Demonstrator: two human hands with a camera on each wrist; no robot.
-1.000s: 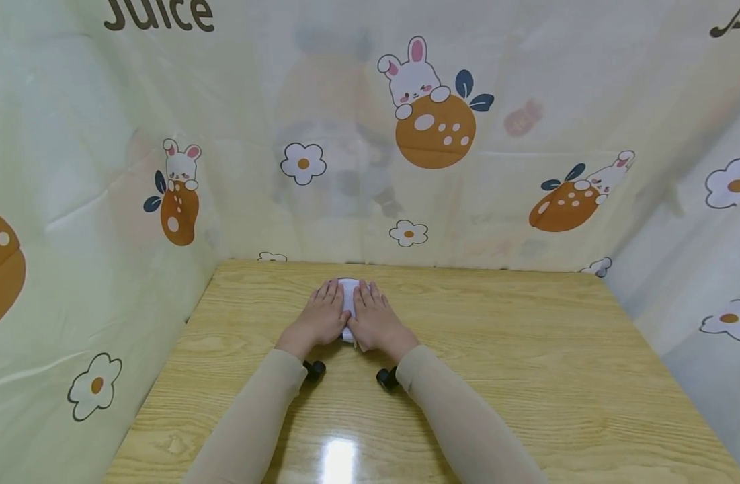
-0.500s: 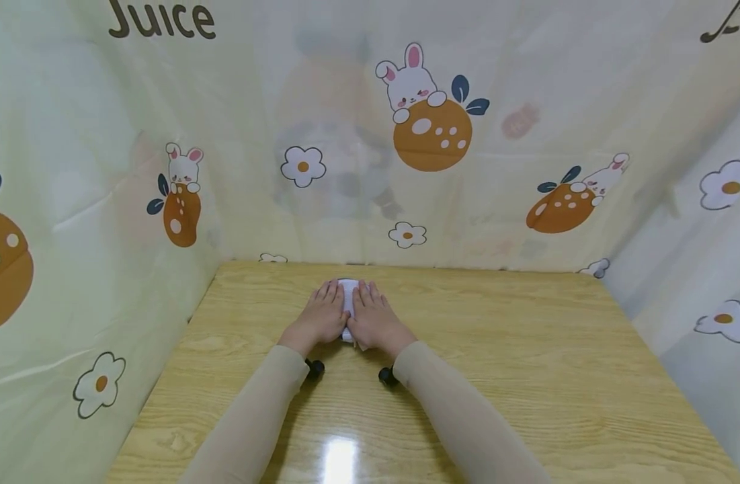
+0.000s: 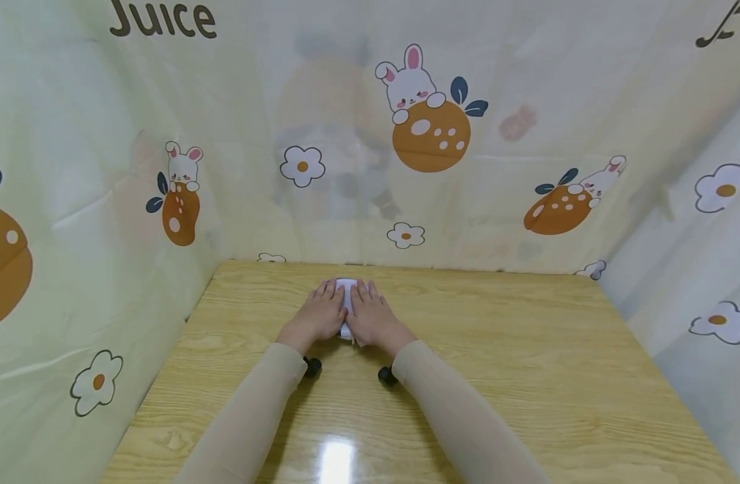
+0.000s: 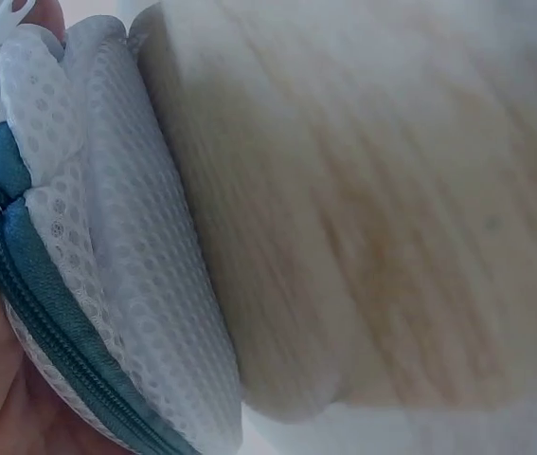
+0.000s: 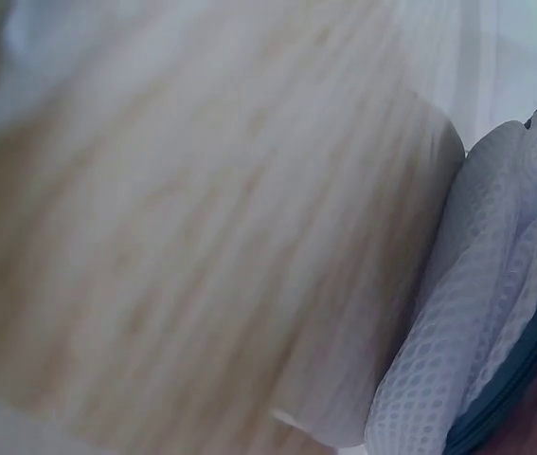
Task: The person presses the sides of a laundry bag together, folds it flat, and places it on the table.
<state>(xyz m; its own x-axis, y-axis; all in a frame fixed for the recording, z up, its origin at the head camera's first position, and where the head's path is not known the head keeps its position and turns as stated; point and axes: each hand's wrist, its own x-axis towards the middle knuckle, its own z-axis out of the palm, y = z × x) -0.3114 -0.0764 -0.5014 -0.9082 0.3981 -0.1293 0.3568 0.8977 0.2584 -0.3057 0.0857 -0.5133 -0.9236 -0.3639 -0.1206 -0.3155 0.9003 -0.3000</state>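
Note:
A folded white mesh laundry bag (image 3: 347,285) lies on the wooden table, near its far edge. My left hand (image 3: 316,313) rests palm down on its left half, fingers straight and pointing away from me. On the right half my right hand (image 3: 376,317) presses in the same way, the two thumbs close together in the middle. Most of the bag is hidden under the hands. The left wrist view shows its mesh layers (image 4: 154,237) and a teal zipper (image 4: 55,327) against the palm. Stacked mesh folds (image 5: 467,275) also show in the right wrist view.
The wooden table (image 3: 509,363) reaches back to a patterned curtain (image 3: 339,208) with printed rabbits, oranges and flowers. The same kind of sheet hangs along the left and right sides. Black wrist cameras (image 3: 387,376) sit under both sleeves.
The head view has tilted and shifted slightly. Both hands stay flat on the bag, with hardly any movement.

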